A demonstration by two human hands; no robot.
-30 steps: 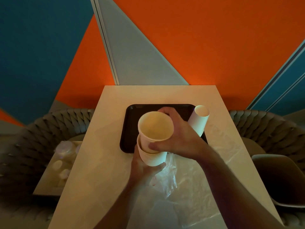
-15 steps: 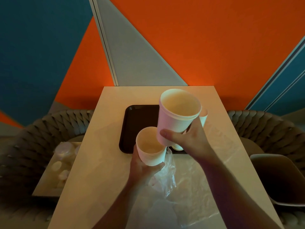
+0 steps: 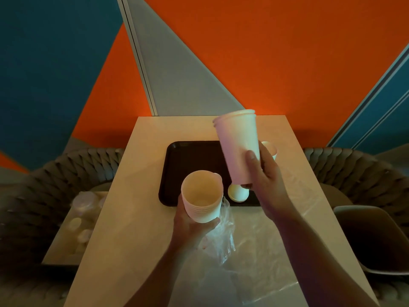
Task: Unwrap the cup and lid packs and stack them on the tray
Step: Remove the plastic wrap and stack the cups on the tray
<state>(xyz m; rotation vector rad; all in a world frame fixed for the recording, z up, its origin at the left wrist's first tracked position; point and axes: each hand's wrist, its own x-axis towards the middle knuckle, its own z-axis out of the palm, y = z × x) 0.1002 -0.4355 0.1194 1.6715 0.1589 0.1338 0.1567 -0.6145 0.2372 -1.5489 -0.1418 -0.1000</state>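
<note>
My left hand (image 3: 192, 227) grips a short stack of nested white paper cups (image 3: 201, 197) from below, mouth up, just in front of the black tray (image 3: 190, 167). Clear plastic wrap (image 3: 221, 235) hangs from under that stack. My right hand (image 3: 263, 176) holds a taller bunch of white cups (image 3: 239, 147) raised above the tray's right half, tilted with the mouth facing away. Behind it, a lying stack of cups (image 3: 238, 192) rests on the tray, and its far end (image 3: 270, 149) shows past my right hand.
Loose clear wrap (image 3: 276, 251) covers the near right of the pale table (image 3: 141, 207). A low side table with wrapped lid packs (image 3: 83, 204) stands at the left. Woven seats flank the table, and a dark chair (image 3: 371, 238) sits at the right.
My right hand pulled the upper cups off the stack in my left hand, lifted them up and right, and tipped their mouth away from me. The left hand stayed put.
</note>
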